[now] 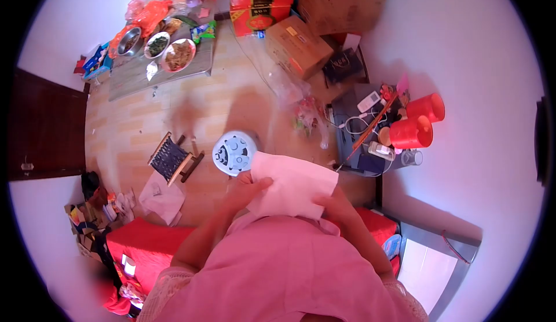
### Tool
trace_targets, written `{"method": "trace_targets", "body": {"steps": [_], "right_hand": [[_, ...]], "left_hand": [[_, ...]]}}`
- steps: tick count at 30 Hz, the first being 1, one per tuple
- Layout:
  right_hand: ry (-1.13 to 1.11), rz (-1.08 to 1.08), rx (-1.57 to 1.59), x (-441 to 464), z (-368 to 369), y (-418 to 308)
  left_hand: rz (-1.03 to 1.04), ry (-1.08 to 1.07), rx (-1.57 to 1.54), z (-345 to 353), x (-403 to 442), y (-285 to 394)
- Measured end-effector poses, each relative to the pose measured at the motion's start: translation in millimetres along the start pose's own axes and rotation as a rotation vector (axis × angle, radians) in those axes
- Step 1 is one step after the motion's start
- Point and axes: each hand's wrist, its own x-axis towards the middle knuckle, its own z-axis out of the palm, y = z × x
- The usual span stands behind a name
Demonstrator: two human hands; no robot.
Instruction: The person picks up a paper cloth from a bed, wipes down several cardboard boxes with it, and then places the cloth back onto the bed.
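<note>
A pale pink folded cloth (294, 182) is spread between my hands in front of my body. My left hand (253, 187) grips its left edge, with the thumb on top and the other fingers underneath. My right hand (331, 202) is closed on its lower right side, the fingers partly hidden behind it. Just beyond the cloth's left corner stands a round stool (233, 153) with a pale blue top and a cartoon face. Pink clothing covers my lap below.
A folding stool (169, 158) and a pale cloth (162, 197) are on the floor to the left. Dishes of food stand on a low table (200, 61). Cardboard boxes (299, 45) are at the back. To the right, a dark cabinet (346, 138) bears red cups (411, 131).
</note>
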Motion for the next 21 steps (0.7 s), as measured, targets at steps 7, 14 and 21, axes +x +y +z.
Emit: {"method": "trace_targets", "body": {"steps": [7,14,21], "right_hand": [[0.023,-0.064,-0.161,55,-28,-32],[0.146,0.068,0.167,90,-56,-55],[0.201,-0.006,0.17,115,-66,-76]], "left_hand": [[0.147,0.079,-0.11,24,38,41],[0.172,0.396,0.139,51,68,55],[0.604,0.143,1.322,99,76,112]]}}
